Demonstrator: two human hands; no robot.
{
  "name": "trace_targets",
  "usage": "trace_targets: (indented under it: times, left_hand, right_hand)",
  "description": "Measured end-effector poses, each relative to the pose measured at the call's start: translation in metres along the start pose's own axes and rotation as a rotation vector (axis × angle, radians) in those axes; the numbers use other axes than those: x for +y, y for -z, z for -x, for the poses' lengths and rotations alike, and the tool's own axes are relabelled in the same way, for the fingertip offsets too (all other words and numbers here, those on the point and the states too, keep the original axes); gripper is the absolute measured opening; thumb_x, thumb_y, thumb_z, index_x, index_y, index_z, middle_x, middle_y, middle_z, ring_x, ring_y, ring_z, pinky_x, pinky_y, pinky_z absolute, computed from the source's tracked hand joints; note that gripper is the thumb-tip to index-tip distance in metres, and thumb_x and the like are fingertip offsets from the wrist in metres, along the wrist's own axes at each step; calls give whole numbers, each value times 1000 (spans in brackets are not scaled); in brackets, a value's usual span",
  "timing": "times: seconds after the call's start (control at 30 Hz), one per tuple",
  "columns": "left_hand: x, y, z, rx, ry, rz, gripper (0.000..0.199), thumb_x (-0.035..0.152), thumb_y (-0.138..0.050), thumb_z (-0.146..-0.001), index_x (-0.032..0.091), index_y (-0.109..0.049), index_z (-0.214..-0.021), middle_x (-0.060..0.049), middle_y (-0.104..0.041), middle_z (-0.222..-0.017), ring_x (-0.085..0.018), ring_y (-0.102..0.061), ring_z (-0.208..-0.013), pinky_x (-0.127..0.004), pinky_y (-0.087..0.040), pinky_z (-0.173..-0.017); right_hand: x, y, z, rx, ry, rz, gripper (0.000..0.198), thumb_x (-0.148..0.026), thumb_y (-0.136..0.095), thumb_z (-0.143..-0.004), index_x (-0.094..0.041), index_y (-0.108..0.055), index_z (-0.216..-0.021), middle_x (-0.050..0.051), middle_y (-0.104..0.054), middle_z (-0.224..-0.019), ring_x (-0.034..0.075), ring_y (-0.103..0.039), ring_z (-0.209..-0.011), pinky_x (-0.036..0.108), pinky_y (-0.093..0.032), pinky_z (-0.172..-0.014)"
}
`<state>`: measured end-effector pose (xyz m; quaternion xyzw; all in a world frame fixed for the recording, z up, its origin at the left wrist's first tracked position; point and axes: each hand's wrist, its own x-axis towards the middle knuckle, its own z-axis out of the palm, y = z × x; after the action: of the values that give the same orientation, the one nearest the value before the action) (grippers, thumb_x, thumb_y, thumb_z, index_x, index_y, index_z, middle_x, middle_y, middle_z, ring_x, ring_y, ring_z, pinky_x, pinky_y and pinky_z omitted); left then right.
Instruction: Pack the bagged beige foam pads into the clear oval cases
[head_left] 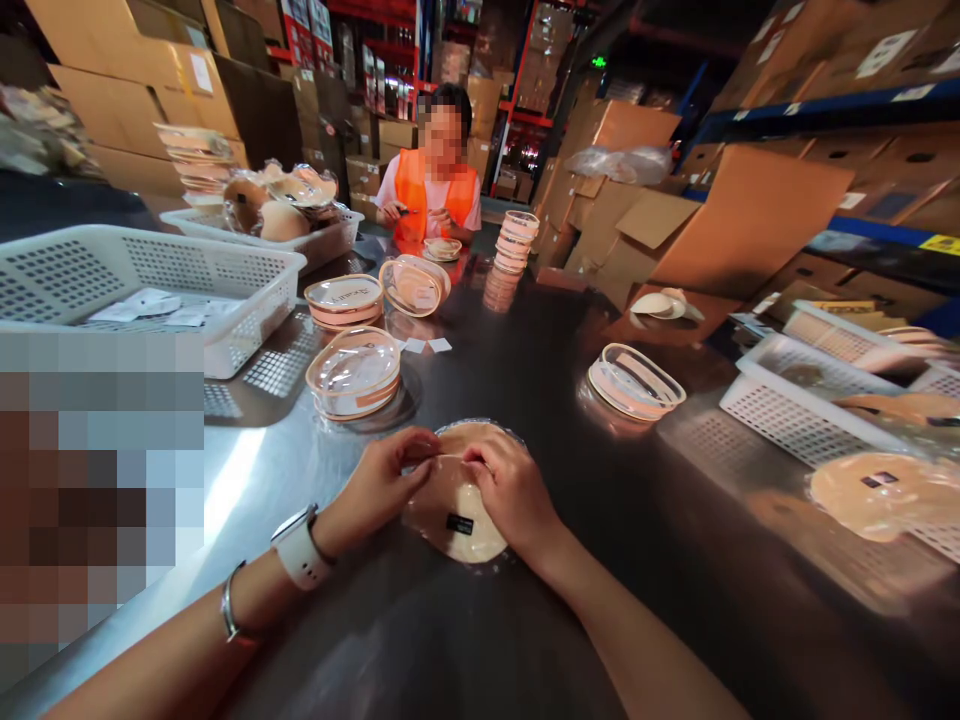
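A pair of beige bra-cup-like pads [471,525] in clear plastic film lies on the dark shiny table in front of me. A small black label shows on its near half. My left hand [401,475], with a white watch [304,550] and a bracelet above it, pinches the pads' middle from the left side. From the right, my right hand [514,490] pinches the same middle part, its fingertips close to the left ones. The fingertips partly hide what they grip.
Clear oval cases [354,372] with beige pads stand ahead left; another case [636,382] stands right. White baskets [259,262] flank the table, one right [810,405] beside wrapped pads [885,495]. A person in an orange vest [450,200] sits opposite, near stacked cases [517,242].
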<state>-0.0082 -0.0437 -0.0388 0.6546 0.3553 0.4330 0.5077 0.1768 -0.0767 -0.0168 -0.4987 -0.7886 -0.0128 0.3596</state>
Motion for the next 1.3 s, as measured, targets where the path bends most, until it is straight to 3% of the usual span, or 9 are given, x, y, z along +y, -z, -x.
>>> trace_targets:
  times: [0.17,0.47,0.53,0.6,0.7,0.83,1.0,1.17,1.3]
  left_hand:
    - [-2,3,-7,75,138,166,24,29,-74,-68,15,-65,-85,-3,-73,-75,-14,-67,-70,-21,-48,-61]
    - [-1,9,-13,153,121,117,17,26,-75,-61,15,-70,-72,-1,-71,-66,-12,-62,-61,-19,-44,-57]
    - [-1,10,-13,135,86,72,16,27,-74,-63,15,-69,-73,-2,-71,-68,-12,-63,-64,-20,-46,-60]
    - [1,10,-11,101,33,18,15,27,-72,-66,16,-69,-75,-2,-71,-71,-13,-65,-67,-20,-48,-62]
    - [6,8,-6,33,-59,-81,14,28,-70,-72,16,-68,-78,-2,-71,-73,-13,-65,-68,-20,-49,-64]
    - [12,4,2,-20,-142,-255,11,28,-67,-79,17,-69,-78,-1,-71,-72,-11,-63,-66,-19,-46,-61]
    - [15,3,5,-56,-191,-318,7,24,-65,-82,18,-68,-80,1,-70,-74,-9,-62,-67,-17,-44,-60]
    - [17,2,8,-68,-247,-365,5,16,-62,-80,17,-65,-77,2,-68,-74,-8,-59,-67,-17,-43,-62]
    - [18,0,7,-46,-203,-347,7,18,-60,-80,16,-66,-76,1,-67,-70,-9,-57,-64,-19,-41,-60]
  right_hand:
    - [-1,-2,0,98,244,236,21,-17,-52,-95,-19,-61,-76,2,-62,-75,18,-55,-76,31,-41,-75]
    - [0,-8,0,116,392,189,22,-21,-50,-97,-19,-62,-79,0,-60,-74,16,-53,-79,33,-37,-86]
    - [1,-7,0,84,340,114,18,-18,-56,-93,-19,-61,-75,0,-60,-73,16,-54,-77,33,-39,-83]
    - [1,-5,0,38,193,-8,7,-18,-65,-86,-17,-62,-81,1,-62,-77,17,-56,-78,31,-43,-77]
    - [-2,-3,0,-91,-77,-215,25,-20,-76,-76,-16,-63,-96,3,-67,-88,18,-61,-81,30,-46,-72]
    - [-6,-3,-1,-218,-304,-407,10,-13,-73,-74,-19,-65,-76,0,-68,-79,15,-60,-74,28,-44,-69]
    - [-7,5,-5,-287,-551,-640,19,-14,-73,-65,-18,-56,-62,-6,-56,-61,11,-49,-59,24,-39,-59]
    - [-4,12,-6,-400,-551,-696,18,-20,-73,-69,-18,-56,-63,-6,-53,-60,10,-47,-57,24,-37,-57]
    - [-3,8,-4,-155,-293,-408,17,-12,-71,-73,-19,-60,-63,-3,-60,-67,13,-55,-66,26,-42,-64]
